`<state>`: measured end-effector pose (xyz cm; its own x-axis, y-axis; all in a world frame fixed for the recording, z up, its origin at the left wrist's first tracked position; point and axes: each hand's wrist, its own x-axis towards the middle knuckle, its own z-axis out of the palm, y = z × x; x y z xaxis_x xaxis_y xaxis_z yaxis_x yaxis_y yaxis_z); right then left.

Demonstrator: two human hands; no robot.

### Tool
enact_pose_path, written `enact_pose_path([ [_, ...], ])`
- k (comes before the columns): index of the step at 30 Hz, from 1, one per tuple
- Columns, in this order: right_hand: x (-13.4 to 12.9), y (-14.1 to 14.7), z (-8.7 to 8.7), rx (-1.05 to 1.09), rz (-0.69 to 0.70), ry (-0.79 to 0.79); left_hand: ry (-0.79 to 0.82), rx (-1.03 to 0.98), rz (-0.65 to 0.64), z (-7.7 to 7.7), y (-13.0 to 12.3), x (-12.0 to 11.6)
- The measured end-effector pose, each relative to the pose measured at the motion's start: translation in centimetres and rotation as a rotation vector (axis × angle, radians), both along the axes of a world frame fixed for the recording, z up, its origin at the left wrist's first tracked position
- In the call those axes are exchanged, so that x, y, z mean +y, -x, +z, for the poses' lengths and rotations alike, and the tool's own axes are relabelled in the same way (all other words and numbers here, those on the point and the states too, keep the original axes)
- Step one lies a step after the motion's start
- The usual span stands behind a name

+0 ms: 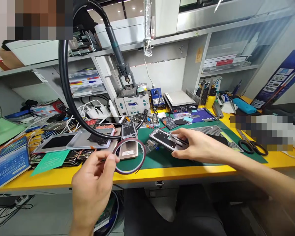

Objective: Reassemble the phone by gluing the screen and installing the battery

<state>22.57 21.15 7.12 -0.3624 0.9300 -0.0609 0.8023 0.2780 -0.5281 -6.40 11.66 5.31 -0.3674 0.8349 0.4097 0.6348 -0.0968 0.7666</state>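
Between the thumb and fingers of my left hand (95, 177) is a thin ring-shaped roll of dark reddish tape (143, 160), held upright by its left side. A short loose end hangs at its lower right. My right hand (190, 144) grips the right part of an opened phone frame (162, 137), tilted over the green mat (147, 160). Something thin and grey also lies under those fingers, too covered to name. Behind the tape ring, a gold phone back (128, 149) rests at the mat's left side.
Black-handled scissors (253, 147) lie on the right. A hot air station (133, 104) stands at the back, its black hose (64, 82) arching on the left. Phone parts and a blue booklet (11, 162) cover the left side. A perforated plate (218, 134) is beyond my right forearm.
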Motion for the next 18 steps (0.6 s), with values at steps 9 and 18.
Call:
enact_pose_path([
  [9,0.3,3.8,-3.8,-0.269,0.214,-0.352,0.292,-0.906,-0.188,-2.9,-1.5,-3.0],
  [18,-5.6,1.3,-3.4,-0.051,0.469,-0.767,0.377,-1.217,-0.12,-3.0,-3.7,-3.1],
])
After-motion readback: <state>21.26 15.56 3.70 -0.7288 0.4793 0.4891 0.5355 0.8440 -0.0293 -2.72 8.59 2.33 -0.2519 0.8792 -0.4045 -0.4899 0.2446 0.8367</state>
